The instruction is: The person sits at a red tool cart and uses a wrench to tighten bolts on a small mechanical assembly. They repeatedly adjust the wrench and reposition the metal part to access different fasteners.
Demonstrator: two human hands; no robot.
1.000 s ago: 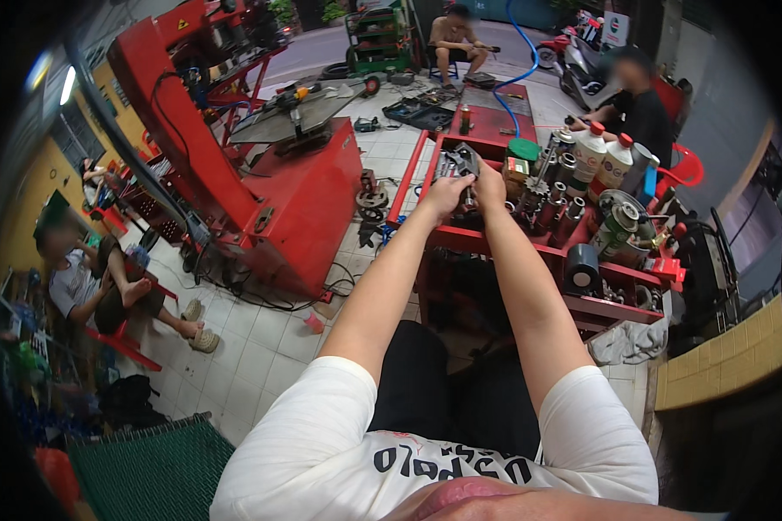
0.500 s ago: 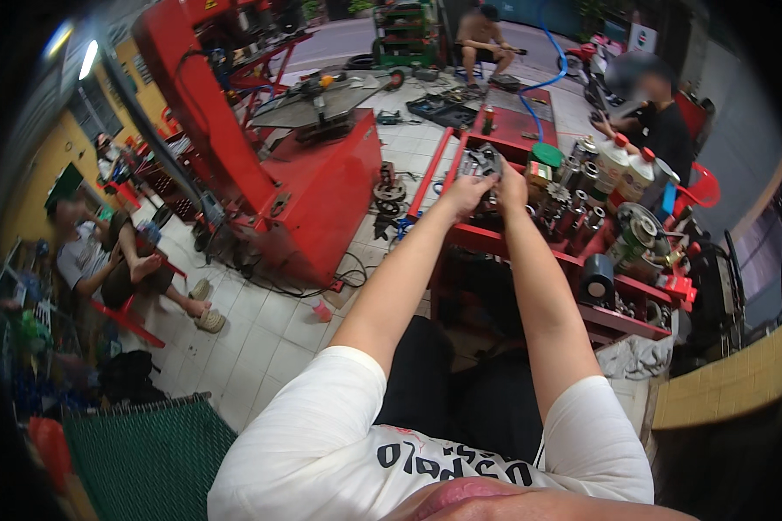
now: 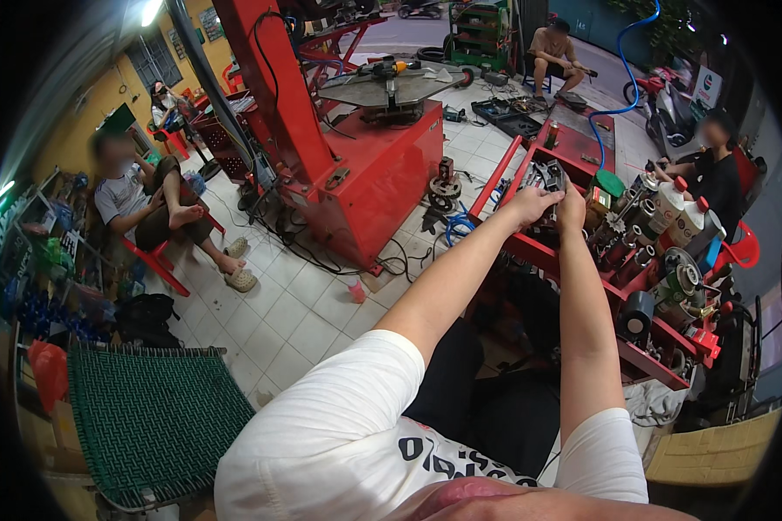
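Observation:
Both my arms reach out over a red tool cart [image 3: 530,251]. My left hand [image 3: 531,207] and my right hand [image 3: 571,209] come together at a grey metal part [image 3: 545,176], fingers closed around its near end. The part's exact kind is hard to make out, and my hands cover some of it. Beneath them lies a cart tray with dark metal pieces. Close to my right hand stand a tin with a green lid [image 3: 609,181] and a toothed metal gear [image 3: 614,227].
White bottles with red caps [image 3: 670,201] and cans crowd the cart's right side. A red tyre-changing machine [image 3: 365,187] stands left of the cart. A seated person [image 3: 143,195] is at left, others sit beyond the cart. A blue hose [image 3: 621,110] hangs behind it.
My view has swung left, so the scene sits further right and lower in the picture. My hands stay together on the grey metal part over the cart.

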